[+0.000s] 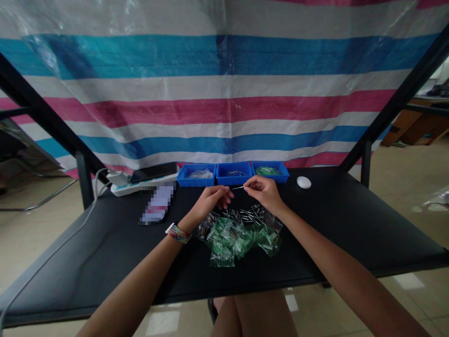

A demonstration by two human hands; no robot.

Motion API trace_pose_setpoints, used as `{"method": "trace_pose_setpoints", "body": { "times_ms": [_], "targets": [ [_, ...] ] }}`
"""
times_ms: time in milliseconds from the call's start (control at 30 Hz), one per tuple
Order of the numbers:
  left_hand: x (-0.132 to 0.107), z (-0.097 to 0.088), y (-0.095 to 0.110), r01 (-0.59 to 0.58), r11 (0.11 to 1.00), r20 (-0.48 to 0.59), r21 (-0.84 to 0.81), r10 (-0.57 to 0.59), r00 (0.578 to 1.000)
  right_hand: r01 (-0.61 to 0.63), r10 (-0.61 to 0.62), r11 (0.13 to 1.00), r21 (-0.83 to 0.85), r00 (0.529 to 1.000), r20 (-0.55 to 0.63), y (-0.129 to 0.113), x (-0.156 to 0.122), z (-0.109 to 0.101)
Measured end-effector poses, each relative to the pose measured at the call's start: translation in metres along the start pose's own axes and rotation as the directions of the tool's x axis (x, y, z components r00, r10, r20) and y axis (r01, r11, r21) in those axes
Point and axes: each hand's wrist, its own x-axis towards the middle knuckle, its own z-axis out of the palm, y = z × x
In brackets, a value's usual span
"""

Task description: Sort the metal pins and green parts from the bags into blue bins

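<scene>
Between the fingertips of my right hand (pixel 265 191) I pinch a thin silver metal rod (pixel 238 187), which points left across the gap between my hands. My left hand (pixel 211 198) has its thumb against the index finger near the rod's other end; the remaining fingers are curled. Whatever the left fingertips hold is too small to make out. Just below both hands lie several loose metal rods (pixel 253 214) on clear plastic. In front of them is a pile of small green plastic bags (pixel 233 236) with slim pieces inside.
Behind my hands stand blue trays: left tray (pixel 181 177) with clear bits, middle tray (pixel 220 176) with metal rods, right tray (pixel 283 174) with green bags. A white oval object (pixel 303 182) lies right. Left are a power strip (pixel 125 188), dark phone (pixel 154 171) and blurred packet (pixel 158 203).
</scene>
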Motion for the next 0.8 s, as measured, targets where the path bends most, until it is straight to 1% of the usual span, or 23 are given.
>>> {"method": "trace_pose_setpoints", "body": {
  "times_ms": [233,333,433,533,600,667,800],
  "targets": [
    [-0.001,0.004,0.0,-0.009,0.998,-0.017,-0.067,0.008,1.0,-0.005,0.005,1.0,0.001,1.0,0.021,-0.005,-0.006,0.01],
    [-0.002,0.005,0.001,-0.036,0.997,-0.057,-0.07,0.032,0.998,-0.04,0.037,0.997,0.072,0.999,0.036,-0.006,-0.006,0.01],
    [-0.003,0.005,0.004,-0.092,0.993,-0.111,-0.069,0.084,0.99,-0.129,0.117,0.965,0.227,0.991,0.065,-0.007,-0.004,0.01],
    [-0.003,0.004,0.004,-0.131,0.99,-0.144,-0.05,0.122,0.982,-0.254,0.236,0.912,0.321,0.967,0.094,-0.005,-0.003,0.01],
    [-0.002,0.005,0.003,-0.132,0.991,-0.155,-0.029,0.126,0.98,-0.33,0.301,0.879,0.344,0.944,0.135,-0.003,-0.004,0.01],
    [-0.002,0.006,0.002,-0.123,0.992,-0.159,-0.015,0.119,0.98,-0.38,0.336,0.86,0.341,0.924,0.184,-0.002,-0.004,0.011],
    [-0.002,0.009,0.003,-0.123,0.992,-0.151,-0.018,0.119,0.981,-0.396,0.344,0.867,0.301,0.915,0.213,-0.003,-0.006,0.014]
  ]
}}
